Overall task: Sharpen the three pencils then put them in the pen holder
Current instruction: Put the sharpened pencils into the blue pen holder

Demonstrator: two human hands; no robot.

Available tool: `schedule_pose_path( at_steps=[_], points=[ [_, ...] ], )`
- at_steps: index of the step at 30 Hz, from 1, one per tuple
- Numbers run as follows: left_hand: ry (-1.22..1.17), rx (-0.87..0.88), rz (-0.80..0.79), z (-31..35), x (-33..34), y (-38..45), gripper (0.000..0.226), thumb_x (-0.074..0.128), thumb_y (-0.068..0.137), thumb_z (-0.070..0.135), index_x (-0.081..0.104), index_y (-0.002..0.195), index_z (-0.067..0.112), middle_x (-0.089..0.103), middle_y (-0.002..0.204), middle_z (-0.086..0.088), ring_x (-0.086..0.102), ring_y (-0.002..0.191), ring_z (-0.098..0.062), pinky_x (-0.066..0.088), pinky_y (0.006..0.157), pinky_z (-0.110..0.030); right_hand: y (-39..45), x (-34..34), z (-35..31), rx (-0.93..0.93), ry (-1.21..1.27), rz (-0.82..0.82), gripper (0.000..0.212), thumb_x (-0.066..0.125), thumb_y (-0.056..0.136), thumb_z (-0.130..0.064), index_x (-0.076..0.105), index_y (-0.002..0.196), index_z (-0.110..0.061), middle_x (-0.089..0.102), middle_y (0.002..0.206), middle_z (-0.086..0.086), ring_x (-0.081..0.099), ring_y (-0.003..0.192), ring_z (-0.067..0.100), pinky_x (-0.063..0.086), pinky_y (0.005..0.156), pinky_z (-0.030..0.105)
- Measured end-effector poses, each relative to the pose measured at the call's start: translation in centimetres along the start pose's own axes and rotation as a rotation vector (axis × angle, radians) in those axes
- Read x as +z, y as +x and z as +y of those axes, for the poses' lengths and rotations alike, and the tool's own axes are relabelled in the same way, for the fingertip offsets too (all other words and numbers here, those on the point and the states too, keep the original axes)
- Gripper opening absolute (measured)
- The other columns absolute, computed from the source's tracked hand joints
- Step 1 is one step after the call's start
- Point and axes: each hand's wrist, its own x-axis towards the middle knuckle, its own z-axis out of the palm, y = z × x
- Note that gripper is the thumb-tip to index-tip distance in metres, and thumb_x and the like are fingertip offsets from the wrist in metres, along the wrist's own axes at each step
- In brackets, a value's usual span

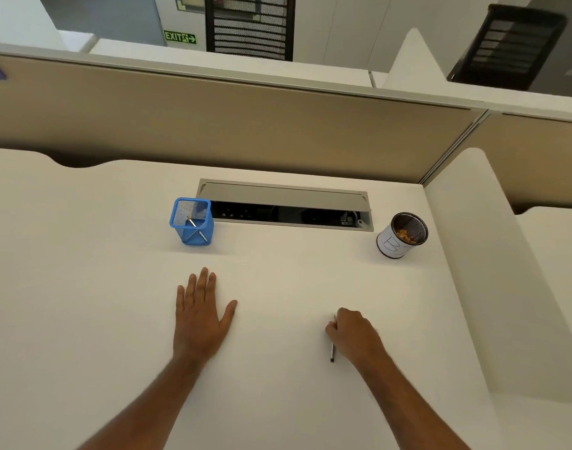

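My right hand (351,334) grips a pencil (332,352) well short of the blue mesh pen holder (193,222), left hand (200,315) flat; sharpening likely follows.

Blue wire-mesh pen holder (191,221); matt desk (278,287)

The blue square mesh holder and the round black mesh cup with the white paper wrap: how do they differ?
The blue square mesh holder has flat sides; the round black mesh cup is a cylinder, paper-wrapped. The holder contains pencils, the cup orange-brown bits, perhaps shavings. The holder stands beyond the flat left hand, the cup beyond the right hand. Both are upright mesh.
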Motion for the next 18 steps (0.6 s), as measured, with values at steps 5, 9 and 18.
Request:
schedule_pose_path(
  at_steps=[5,9,18],
  points=[
    [-0.020,-0.004,-0.001,0.0,-0.1,0.1,0.086,0.031,0.104,0.065,0.026,0.171,0.013,0.018,0.183,-0.005,0.014,0.170,-0.030,0.009,0.138,-0.053,0.5,-1.3,-2.1,-0.007,0.245,-0.018,0.027,0.059,0.086,-0.036,0.053,0.081,-0.010,0.067,0.076,0.006,0.069,0.068,0.028,0.051,0.060,0.036],
    [-0.016,-0.007,-0.007,0.1,-0.1,0.0,0.086,0.031,0.104,0.066,0.025,0.171,0.013,0.017,0.183,-0.004,0.013,0.170,-0.030,0.008,0.138,-0.051,1.6,-5.3,-7.5,-0.162,0.560,-0.008,0.018,0.066,0.081,-0.025,0.059,0.084,-0.009,0.078,0.071,0.007,0.075,0.053,0.018,0.053,0.060,0.031],
    [-0.023,-0.006,0.001,0.1,-0.1,0.0,0.084,0.036,0.105,0.063,0.030,0.170,0.011,0.022,0.182,-0.007,0.019,0.169,-0.031,0.003,0.136,-0.048,5.9,-12.6,-23.7,-0.612,0.673,0.210,0.008,0.060,0.098,-0.013,0.066,0.095,-0.011,0.072,0.078,0.005,0.068,0.058,0.019,0.051,0.051,0.021]
  ],
)
